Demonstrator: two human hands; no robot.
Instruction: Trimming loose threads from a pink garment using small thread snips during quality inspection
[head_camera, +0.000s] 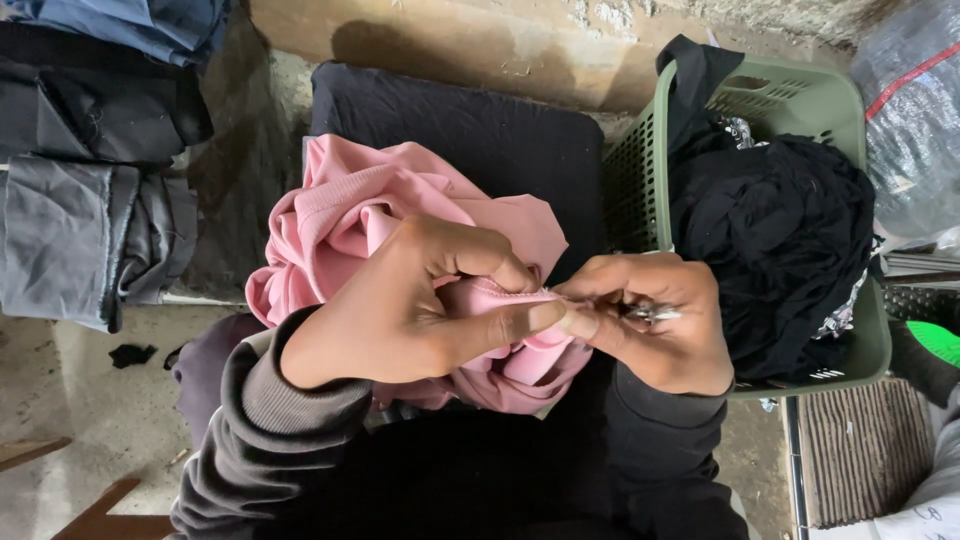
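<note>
While the left hand (400, 310) pinches a stitched seam of the bunched pink knit garment (400, 230) between thumb and forefinger, the right hand (650, 325) closes its fingers (590, 322) around a small silvery metal tool (650, 313) whose tip meets the same seam. The garment sits in the person's lap over a flat black cloth pad (480, 130), just left of the green slotted plastic laundry basket (800, 100) heaped with black fabric (780, 230). I judge the risk to be the tool tip nicking the knit or the left thumb, since both lie right at the cut. The pinched seam runs roughly left to right, pointing toward the tool; the crumpled bundle's long axis tilts from upper left to lower right
</note>
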